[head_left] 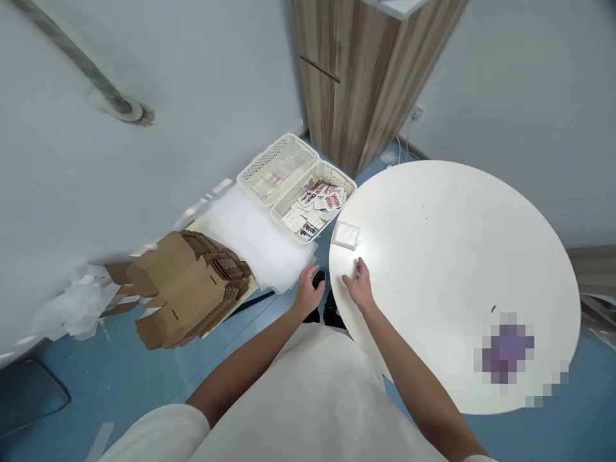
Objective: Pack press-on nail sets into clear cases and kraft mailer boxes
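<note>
My left hand (309, 290) hangs in front of my body, left of the round white table (452, 256), its fingers apart and nothing in them. Over the table's left edge is my right hand (359, 284), fingers spread and holding nothing. Just beyond it, a small white packet (346, 235) lies at the table's edge, not touched by either hand. Past my left hand, a white basket (353, 187) holds many small printed cards (312, 208). Joined or set against it is a second white basket (244, 178) with clear plastic packets (276, 176).
Flattened brown cardboard boxes (192, 289) are stacked at the left, beside white sheets (255, 237). Clear plastic (77, 305) lies farther left. A wooden cabinet (356, 83) stands behind the table. A pixelated purple patch (509, 350) covers something at the table's right.
</note>
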Tool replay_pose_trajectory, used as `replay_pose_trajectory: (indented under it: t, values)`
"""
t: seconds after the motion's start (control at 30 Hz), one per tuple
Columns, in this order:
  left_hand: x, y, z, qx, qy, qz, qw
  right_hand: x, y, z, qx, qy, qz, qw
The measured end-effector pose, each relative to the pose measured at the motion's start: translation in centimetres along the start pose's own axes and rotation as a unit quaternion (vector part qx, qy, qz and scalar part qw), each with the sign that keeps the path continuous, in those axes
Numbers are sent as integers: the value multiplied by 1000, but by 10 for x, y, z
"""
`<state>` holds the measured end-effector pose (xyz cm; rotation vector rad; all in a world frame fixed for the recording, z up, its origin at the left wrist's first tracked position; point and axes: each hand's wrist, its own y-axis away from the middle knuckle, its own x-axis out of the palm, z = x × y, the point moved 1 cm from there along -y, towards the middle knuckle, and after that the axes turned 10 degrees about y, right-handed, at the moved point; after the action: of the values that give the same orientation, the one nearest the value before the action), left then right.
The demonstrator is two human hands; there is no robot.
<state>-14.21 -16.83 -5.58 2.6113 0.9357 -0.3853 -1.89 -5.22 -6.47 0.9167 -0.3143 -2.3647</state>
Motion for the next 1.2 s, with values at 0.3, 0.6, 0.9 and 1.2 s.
replay_pose_trajectory:
  t: [0.3, 0.6, 0.9, 1.2]
  values:
    - [-34, 33, 6, -37, 4, -25, 999, 13, 32, 12, -95, 76, -13, 992]
    - [-100, 40, 8, 10, -74, -72, 995, 53, 39, 67, -208, 81, 153, 963]
    - [-207, 56, 38, -10, -202, -195, 960, 140, 37, 164, -363, 258, 165, 880]
    - [-254, 74, 84, -115, -227, -106, 961, 229, 47, 212, -392, 388, 163, 818]
